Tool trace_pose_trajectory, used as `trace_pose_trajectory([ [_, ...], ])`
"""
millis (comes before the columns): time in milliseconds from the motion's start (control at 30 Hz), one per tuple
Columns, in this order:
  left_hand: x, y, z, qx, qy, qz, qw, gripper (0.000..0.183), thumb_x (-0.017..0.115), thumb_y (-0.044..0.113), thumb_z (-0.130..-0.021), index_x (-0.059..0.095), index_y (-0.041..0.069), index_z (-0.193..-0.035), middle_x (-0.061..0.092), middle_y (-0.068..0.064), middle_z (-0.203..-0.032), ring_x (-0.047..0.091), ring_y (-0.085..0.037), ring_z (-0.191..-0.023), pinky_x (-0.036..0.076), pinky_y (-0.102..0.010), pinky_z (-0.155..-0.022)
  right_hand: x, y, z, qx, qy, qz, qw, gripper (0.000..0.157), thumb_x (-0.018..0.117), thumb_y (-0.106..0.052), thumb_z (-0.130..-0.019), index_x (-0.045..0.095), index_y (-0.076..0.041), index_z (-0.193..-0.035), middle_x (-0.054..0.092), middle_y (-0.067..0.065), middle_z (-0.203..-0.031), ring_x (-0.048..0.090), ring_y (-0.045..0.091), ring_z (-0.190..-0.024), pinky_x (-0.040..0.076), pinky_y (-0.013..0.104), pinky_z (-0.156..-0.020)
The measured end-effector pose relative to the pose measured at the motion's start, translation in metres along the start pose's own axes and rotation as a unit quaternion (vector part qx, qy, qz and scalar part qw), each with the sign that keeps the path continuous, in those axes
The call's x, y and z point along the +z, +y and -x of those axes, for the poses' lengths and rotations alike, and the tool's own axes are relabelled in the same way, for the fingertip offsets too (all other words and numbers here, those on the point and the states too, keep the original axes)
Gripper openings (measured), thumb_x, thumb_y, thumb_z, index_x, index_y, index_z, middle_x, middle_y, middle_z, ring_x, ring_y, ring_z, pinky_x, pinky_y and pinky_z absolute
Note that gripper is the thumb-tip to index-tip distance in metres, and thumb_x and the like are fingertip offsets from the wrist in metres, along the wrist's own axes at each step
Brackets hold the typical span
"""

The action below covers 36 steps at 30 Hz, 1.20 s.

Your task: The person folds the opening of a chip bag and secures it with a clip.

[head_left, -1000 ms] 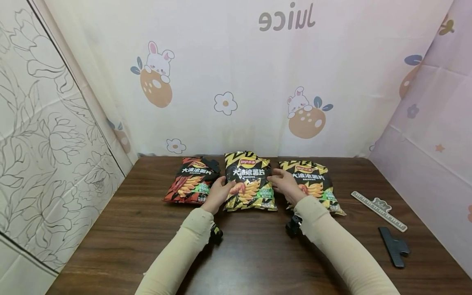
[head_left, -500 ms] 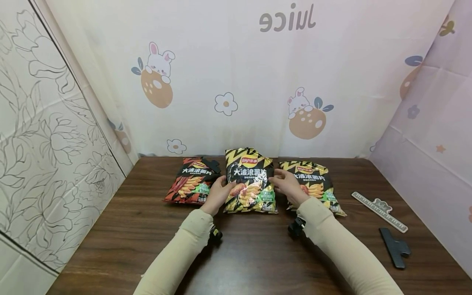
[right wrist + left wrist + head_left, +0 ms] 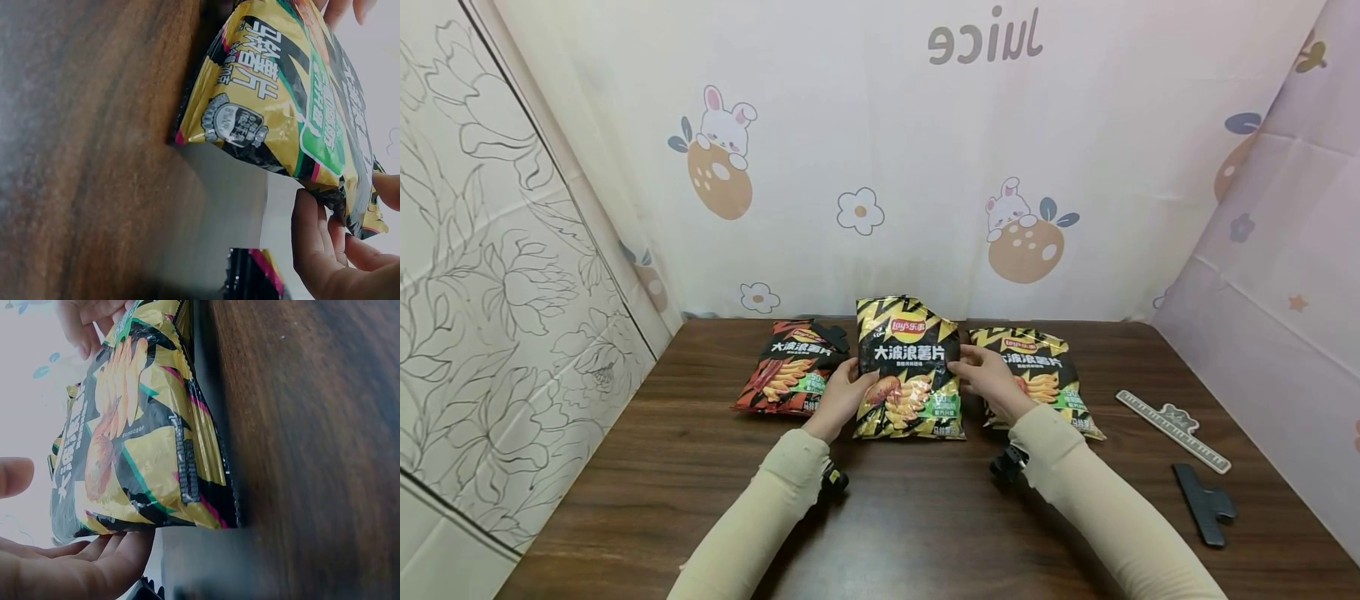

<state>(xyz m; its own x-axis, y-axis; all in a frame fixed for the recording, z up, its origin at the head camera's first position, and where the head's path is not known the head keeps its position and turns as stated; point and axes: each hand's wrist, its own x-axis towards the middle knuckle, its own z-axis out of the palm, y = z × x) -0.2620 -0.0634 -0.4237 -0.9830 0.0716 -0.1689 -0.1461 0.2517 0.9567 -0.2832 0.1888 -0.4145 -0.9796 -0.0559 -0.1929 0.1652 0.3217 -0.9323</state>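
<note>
In the head view, a yellow and black bag of potato chips (image 3: 910, 354) stands in the middle of the brown table, its top tilted up and one upper corner slanting down. My left hand (image 3: 838, 398) holds its left edge, and my right hand (image 3: 992, 382) grips the right edge. Seen from the left wrist, the fingers of the left hand (image 3: 87, 569) lie along the side and back of the bag (image 3: 131, 425). From the right wrist, the right hand (image 3: 328, 250) has its fingers behind the bag's edge and the thumb toward the front.
A red chip bag (image 3: 786, 375) with a black clip (image 3: 831, 336) at its top lies on the left. Another yellow chip bag (image 3: 1048, 375) lies right, partly behind my right hand. A clear ruler-like clip (image 3: 1168, 427) and a black clip (image 3: 1201, 502) lie far right. A patterned curtain (image 3: 910, 125) hangs behind.
The middle bag's top has come up, so its front now faces me more upright. Its bottom edge has shifted slightly toward me. Both hands stay at its sides; the other bags have not moved.
</note>
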Motion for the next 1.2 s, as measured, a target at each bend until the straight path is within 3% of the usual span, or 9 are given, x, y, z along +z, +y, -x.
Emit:
trace_pose_trajectory([
  [200,-0.002,-0.001,0.004,-0.003,-0.005,-0.005,1.0000,0.073,0.058,0.037,-0.097,0.024,0.007,-0.155,0.031,-0.020,-0.157,0.031,-0.037,-0.145,0.033,-0.056,-0.113,-0.001,0.001,0.005,-0.010,0.001,-0.001,1.000,0.063,0.057,-0.019,-0.100,0.028,-0.004,-0.154,0.042,0.024,-0.140,0.049,0.038,-0.128,0.048,0.049,-0.102],
  [533,-0.006,-0.003,0.009,0.025,-0.025,-0.023,0.9991,0.078,0.057,0.043,-0.098,0.022,0.005,-0.155,0.027,-0.021,-0.159,0.028,-0.037,-0.147,0.031,-0.055,-0.114,-0.002,0.000,0.016,-0.029,-0.014,-0.023,0.999,0.063,0.058,-0.019,-0.100,0.026,-0.005,-0.152,0.040,0.025,-0.148,0.047,0.039,-0.132,0.045,0.052,-0.104],
  [733,-0.007,-0.004,0.013,0.042,-0.036,-0.019,0.9983,0.076,0.058,0.042,-0.098,0.025,0.004,-0.154,0.034,-0.022,-0.155,0.035,-0.036,-0.143,0.035,-0.055,-0.111,-0.001,-0.001,0.023,-0.037,-0.007,-0.030,0.999,0.060,0.058,-0.018,-0.099,0.029,-0.004,-0.149,0.045,0.026,-0.143,0.050,0.038,-0.128,0.047,0.051,-0.101],
  [1200,-0.011,-0.010,0.022,0.068,-0.038,-0.036,0.9963,0.068,0.054,0.038,-0.101,0.027,0.004,-0.153,0.043,-0.021,-0.148,0.043,-0.036,-0.136,0.040,-0.055,-0.106,-0.001,0.001,0.040,-0.075,-0.020,-0.023,0.997,0.054,0.060,-0.020,-0.099,0.033,-0.002,-0.143,0.052,0.025,-0.137,0.059,0.021,-0.111,0.052,0.047,-0.094],
])
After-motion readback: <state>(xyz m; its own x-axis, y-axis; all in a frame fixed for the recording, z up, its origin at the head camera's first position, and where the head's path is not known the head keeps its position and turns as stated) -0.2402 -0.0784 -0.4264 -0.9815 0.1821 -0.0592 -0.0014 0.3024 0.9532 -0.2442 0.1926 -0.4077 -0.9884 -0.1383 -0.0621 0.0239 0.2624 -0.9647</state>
